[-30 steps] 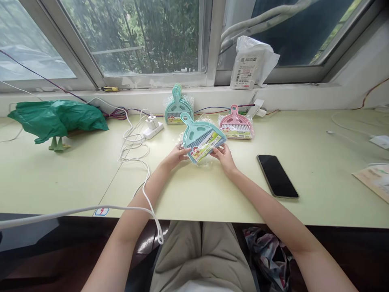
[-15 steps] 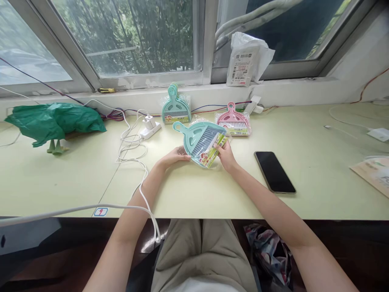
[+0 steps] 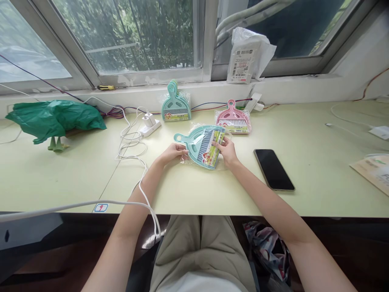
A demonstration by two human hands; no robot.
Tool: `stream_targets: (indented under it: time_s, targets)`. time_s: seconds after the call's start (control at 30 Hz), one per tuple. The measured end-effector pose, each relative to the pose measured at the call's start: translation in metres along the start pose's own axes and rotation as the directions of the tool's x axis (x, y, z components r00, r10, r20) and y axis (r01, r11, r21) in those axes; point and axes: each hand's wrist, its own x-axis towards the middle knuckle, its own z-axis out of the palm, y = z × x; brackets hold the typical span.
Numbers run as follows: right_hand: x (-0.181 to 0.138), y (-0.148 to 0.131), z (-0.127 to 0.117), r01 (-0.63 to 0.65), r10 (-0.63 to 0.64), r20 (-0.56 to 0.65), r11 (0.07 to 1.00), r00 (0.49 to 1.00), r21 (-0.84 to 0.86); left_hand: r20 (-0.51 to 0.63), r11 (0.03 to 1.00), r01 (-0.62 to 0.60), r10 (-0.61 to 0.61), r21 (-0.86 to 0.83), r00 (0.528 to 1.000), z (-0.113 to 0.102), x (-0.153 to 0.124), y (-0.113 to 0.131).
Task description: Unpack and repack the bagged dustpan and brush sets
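A small teal dustpan-and-brush set [image 3: 199,144] in clear plastic wrap sits between my hands just above the pale green table [image 3: 212,194], its handle pointing left. My left hand [image 3: 174,151] grips its left edge near the handle. My right hand [image 3: 227,149] pinches the right side at the printed label. Behind it, a stack of teal sets [image 3: 175,104] leans against the wall and a pink set [image 3: 233,120] lies flat.
A black phone [image 3: 273,169] lies face up to the right. White charger cables [image 3: 132,148] and a plug [image 3: 149,123] lie left, with a green plastic bag [image 3: 54,117] farther left. A white packet [image 3: 247,56] rests on the window sill. Papers [image 3: 373,174] sit at the far right.
Both hands have turned the teal set anticlockwise, so its handle swung from pointing up and away to pointing left. The set now lies flatter.
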Motion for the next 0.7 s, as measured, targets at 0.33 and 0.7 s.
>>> stream_targets:
  time_s: [0.33, 0.7]
  targets:
    - [-0.002, -0.011, 0.0, -0.001, 0.001, -0.004, 1.0, 1.0, 0.031, -0.104, 1.0, -0.008, 0.005, -0.027, 0.995, -0.004, -0.002, 0.004]
    - [-0.001, -0.009, -0.003, 0.016, -0.016, 0.015, 1.0, 1.0, -0.01, -0.161, 1.0, 0.0, 0.001, 0.004, 0.987, -0.011, -0.002, 0.003]
